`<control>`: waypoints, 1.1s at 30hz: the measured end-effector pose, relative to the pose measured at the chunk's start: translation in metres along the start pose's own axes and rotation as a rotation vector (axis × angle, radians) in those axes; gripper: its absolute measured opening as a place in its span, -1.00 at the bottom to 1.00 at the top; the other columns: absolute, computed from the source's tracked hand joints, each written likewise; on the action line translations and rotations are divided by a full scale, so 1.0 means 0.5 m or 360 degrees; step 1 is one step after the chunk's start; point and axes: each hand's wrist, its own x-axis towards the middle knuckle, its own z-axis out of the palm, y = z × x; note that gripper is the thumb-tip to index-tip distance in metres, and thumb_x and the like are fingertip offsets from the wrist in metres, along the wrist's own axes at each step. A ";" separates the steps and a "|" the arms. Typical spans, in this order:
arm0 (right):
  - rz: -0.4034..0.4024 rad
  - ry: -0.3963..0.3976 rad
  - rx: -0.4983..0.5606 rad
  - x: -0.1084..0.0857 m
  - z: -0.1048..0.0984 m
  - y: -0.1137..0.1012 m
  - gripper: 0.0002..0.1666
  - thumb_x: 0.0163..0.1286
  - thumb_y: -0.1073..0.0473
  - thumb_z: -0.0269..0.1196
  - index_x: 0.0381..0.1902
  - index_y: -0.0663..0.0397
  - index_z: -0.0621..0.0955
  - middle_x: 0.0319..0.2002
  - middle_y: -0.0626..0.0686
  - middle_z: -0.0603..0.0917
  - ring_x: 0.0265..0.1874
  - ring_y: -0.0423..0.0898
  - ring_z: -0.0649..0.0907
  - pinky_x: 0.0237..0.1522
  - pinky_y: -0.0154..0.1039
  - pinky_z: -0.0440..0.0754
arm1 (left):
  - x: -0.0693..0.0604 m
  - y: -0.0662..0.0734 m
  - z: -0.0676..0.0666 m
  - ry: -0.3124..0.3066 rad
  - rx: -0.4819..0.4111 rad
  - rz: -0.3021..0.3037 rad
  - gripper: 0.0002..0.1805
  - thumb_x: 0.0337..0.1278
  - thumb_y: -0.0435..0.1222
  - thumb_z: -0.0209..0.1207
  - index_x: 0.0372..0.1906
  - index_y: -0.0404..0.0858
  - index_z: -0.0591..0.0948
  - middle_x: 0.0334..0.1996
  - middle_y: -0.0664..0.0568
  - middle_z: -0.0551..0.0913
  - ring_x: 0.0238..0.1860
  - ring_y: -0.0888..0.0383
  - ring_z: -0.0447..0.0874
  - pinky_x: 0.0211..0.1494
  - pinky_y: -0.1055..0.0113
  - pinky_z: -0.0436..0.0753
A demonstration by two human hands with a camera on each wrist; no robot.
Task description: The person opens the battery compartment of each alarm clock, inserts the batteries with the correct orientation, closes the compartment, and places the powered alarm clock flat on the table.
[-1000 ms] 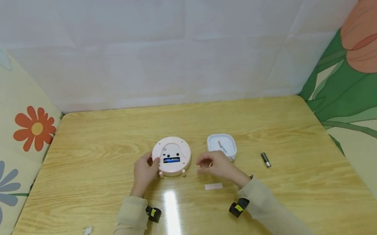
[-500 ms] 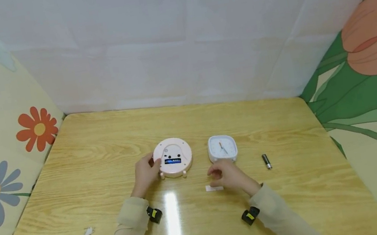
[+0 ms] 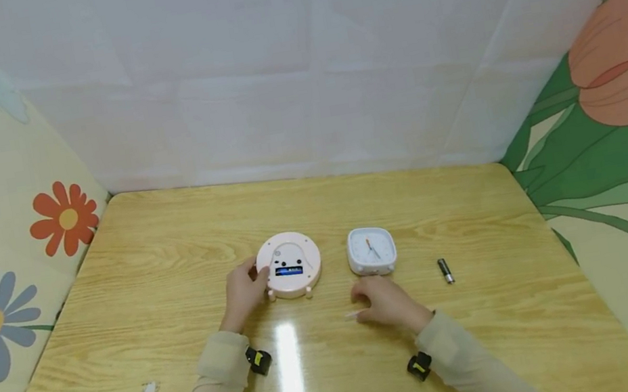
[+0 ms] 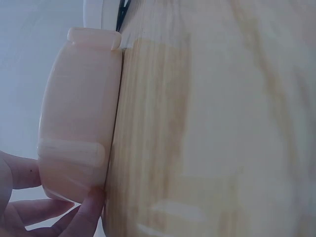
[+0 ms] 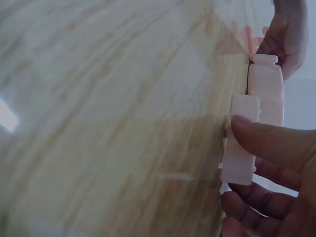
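Observation:
A round pink clock [image 3: 286, 254] lies face down on the table, its back up and its battery slot uncovered. Inside that slot sits a blue battery [image 3: 289, 271]. My left hand [image 3: 245, 292] grips the clock's left side, thumb on its back edge; in the left wrist view the fingers [image 4: 89, 215] reach around its pink rim. My right hand [image 3: 391, 301] pinches a small pink battery cover [image 5: 242, 148] between thumb and fingers, in front of a small white clock [image 3: 373, 248]. The right wrist view shows the cover with small tabs on its edges, held near the pink clock.
To the right on the wooden table [image 3: 185, 237] lies a black battery [image 3: 446, 271]. A small white scrap [image 3: 149, 390] is at the front left. A white cloth wall [image 3: 249, 96] stands behind, with printed walls at both sides.
My right hand has come down and toward me from beside the pink clock and picked at the battery cover, now tilted up in its fingers. My left hand keeps its hold.

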 end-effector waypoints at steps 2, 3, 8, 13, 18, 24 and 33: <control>-0.0028 0.0017 -0.0019 0.000 0.002 0.001 -0.74 -0.15 0.23 0.44 -0.46 0.10 0.60 -0.49 -0.08 0.55 -0.47 -0.16 0.48 -0.36 -0.25 0.46 | 0.000 0.001 0.000 0.0000 0.0000 -0.0001 -0.59 0.13 -0.35 0.10 0.06 -0.50 0.47 -0.39 -0.16 0.56 -0.38 0.06 0.46 -0.38 0.33 0.47; -0.0045 0.0028 -0.0023 -0.001 0.003 0.001 -0.76 -0.15 0.23 0.43 -0.48 0.09 0.60 -0.51 -0.09 0.54 -0.48 -0.17 0.48 -0.38 -0.27 0.45 | 0.000 0.000 -0.001 -0.0001 0.0002 -0.0002 -0.58 0.13 -0.35 0.10 0.07 -0.50 0.47 -0.39 -0.16 0.56 -0.38 0.06 0.46 -0.38 0.33 0.47; -0.0097 0.0087 0.0003 -0.002 0.009 0.005 -0.84 -0.14 0.29 0.40 -0.60 0.05 0.59 -0.59 -0.11 0.52 -0.55 -0.22 0.45 -0.46 -0.34 0.42 | 0.001 0.001 0.000 -0.0014 0.0015 -0.0026 -0.59 0.14 -0.34 0.09 0.07 -0.49 0.47 -0.39 -0.15 0.56 -0.38 0.06 0.45 -0.38 0.33 0.46; -0.0087 0.0090 0.0033 0.000 0.011 0.006 -0.85 -0.06 0.27 0.38 -0.63 0.03 0.58 -0.63 -0.15 0.49 -0.58 -0.25 0.42 -0.51 -0.37 0.39 | 0.000 0.002 0.000 -0.0010 0.0026 -0.0034 -0.60 0.15 -0.34 0.09 0.06 -0.48 0.48 -0.38 -0.15 0.55 -0.37 0.06 0.45 -0.38 0.33 0.46; 0.0023 0.0054 0.0125 0.007 0.002 0.001 -0.85 0.11 0.24 0.30 -0.59 0.00 0.55 -0.65 -0.18 0.44 -0.61 -0.25 0.38 -0.53 -0.36 0.35 | -0.001 0.003 -0.001 -0.0008 0.0021 -0.0035 -0.60 0.14 -0.34 0.09 0.06 -0.49 0.48 -0.38 -0.16 0.56 -0.37 0.06 0.45 -0.37 0.33 0.46; 0.0092 0.0033 0.0338 0.018 -0.013 -0.014 -0.89 0.21 0.23 0.23 -0.50 0.04 0.55 -0.62 -0.15 0.44 -0.62 -0.24 0.37 -0.58 -0.36 0.35 | -0.002 0.005 -0.001 -0.0017 0.0021 -0.0041 -0.60 0.15 -0.34 0.09 0.07 -0.49 0.47 -0.38 -0.16 0.56 -0.37 0.06 0.45 -0.37 0.32 0.46; 0.0148 0.0110 0.0544 0.041 -0.011 -0.023 -0.94 0.24 0.22 0.21 -0.42 0.06 0.59 -0.61 -0.13 0.42 -0.62 -0.25 0.36 -0.58 -0.38 0.33 | 0.000 0.005 -0.001 -0.0029 0.0035 -0.0080 -0.57 0.17 -0.31 0.08 0.10 -0.46 0.45 -0.34 -0.17 0.55 -0.33 0.05 0.44 -0.33 0.30 0.48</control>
